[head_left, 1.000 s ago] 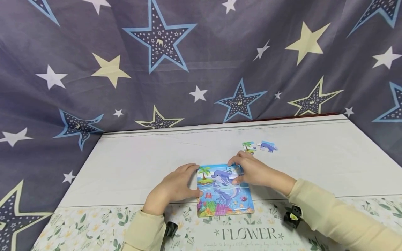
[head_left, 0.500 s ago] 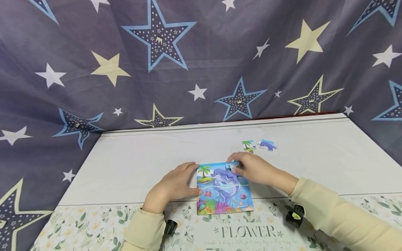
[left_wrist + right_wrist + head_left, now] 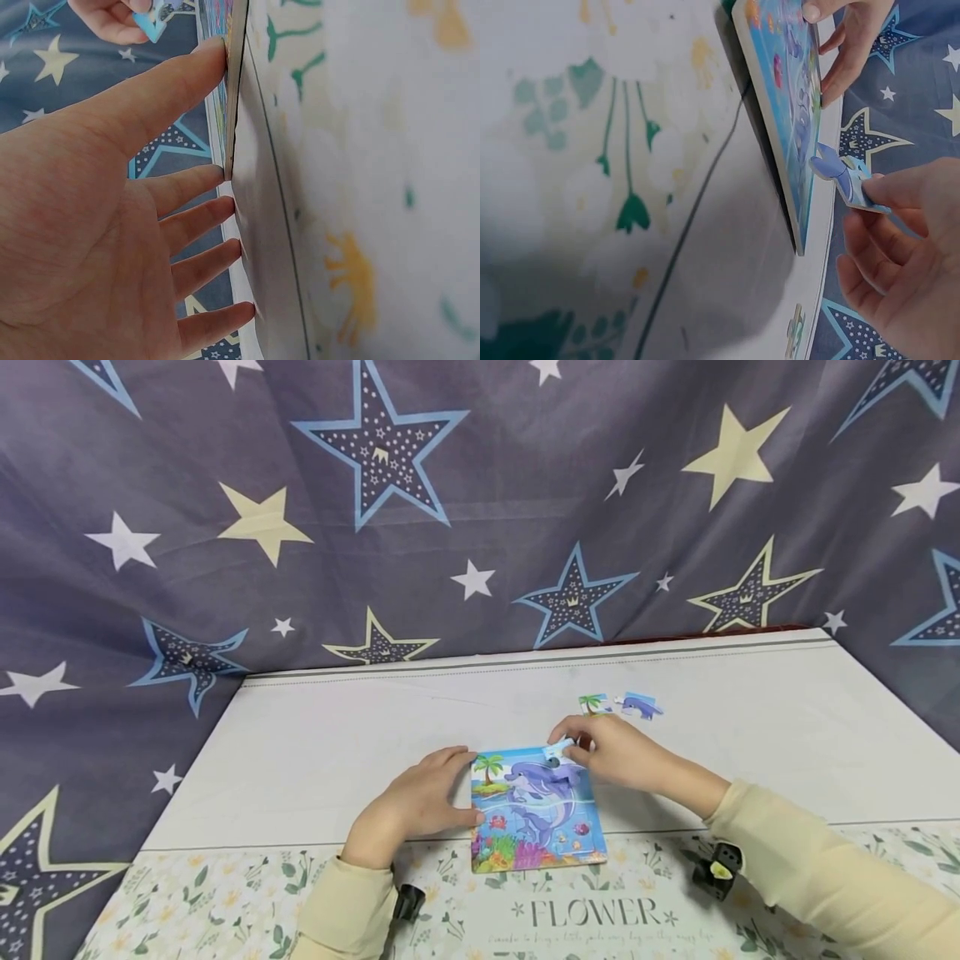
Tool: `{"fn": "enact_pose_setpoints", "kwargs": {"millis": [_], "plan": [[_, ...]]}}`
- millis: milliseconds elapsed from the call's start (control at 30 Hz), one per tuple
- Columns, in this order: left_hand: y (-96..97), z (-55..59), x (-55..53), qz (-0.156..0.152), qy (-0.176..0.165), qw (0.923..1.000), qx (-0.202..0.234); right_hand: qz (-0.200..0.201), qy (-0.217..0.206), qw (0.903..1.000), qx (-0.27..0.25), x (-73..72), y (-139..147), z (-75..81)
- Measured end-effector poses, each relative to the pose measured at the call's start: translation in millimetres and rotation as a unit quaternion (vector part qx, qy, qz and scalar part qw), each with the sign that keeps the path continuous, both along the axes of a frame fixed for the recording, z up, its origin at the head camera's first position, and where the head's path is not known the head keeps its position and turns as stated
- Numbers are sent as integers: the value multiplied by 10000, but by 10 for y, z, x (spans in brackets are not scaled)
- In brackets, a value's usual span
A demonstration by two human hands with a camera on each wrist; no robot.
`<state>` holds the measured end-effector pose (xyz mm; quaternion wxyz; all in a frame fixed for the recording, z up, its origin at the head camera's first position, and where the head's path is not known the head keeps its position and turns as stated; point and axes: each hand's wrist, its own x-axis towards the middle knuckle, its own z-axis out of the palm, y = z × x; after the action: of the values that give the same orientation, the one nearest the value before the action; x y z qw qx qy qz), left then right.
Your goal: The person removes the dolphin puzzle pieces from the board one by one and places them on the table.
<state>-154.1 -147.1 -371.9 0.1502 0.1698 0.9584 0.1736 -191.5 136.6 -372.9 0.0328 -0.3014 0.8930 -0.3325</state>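
Note:
A dolphin jigsaw puzzle (image 3: 532,852) lies on the table in front of me. My left hand (image 3: 412,806) stays at its left side; in the left wrist view the thumb (image 3: 180,79) touches the board's edge and the other fingers stretch out straight. Between thumb and fingers, my right hand (image 3: 626,760) pinches a puzzle piece (image 3: 557,750) over the top right corner. The right wrist view shows this piece (image 3: 844,178) tilted and apart from the board, with purple-blue and light blue print.
Beyond the right hand lie two loose pieces, a palm tree piece (image 3: 592,703) and a dolphin piece (image 3: 640,706). The white table covering (image 3: 360,718) has a flowered front part (image 3: 247,893). A grey star-patterned curtain (image 3: 480,527) hangs behind.
My right hand has lifted the pinched piece from the top right of the puzzle, shifted slightly to the right and turned it. The left hand keeps its place.

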Motion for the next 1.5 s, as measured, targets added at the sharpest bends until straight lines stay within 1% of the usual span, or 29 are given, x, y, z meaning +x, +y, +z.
{"fn": "enact_pose_setpoints", "kwargs": {"millis": [333, 633, 767, 1000, 1300, 1500], "plan": [[6, 7, 12, -23, -18, 10000, 29, -327, 83, 9994, 7, -15, 106, 38], [-6, -8, 11, -46, 39, 10000, 39, -369, 183, 9990, -184, -4, 262, 7], [-9, -5, 14, -48, 39, 10000, 48, -448, 147, 9986, -220, 2, 338, -15], [-6, -3, 16, -47, 31, 10000, 48, -795, -1, 9965, -275, 14, 514, -35], [1, 9, 20, -38, 1, 10000, 60, -1169, 16, 9926, -328, -30, 790, -30], [3, 8, 17, -58, 3, 10000, 35, -1308, 30, 9909, -316, -60, 952, -30]]}}
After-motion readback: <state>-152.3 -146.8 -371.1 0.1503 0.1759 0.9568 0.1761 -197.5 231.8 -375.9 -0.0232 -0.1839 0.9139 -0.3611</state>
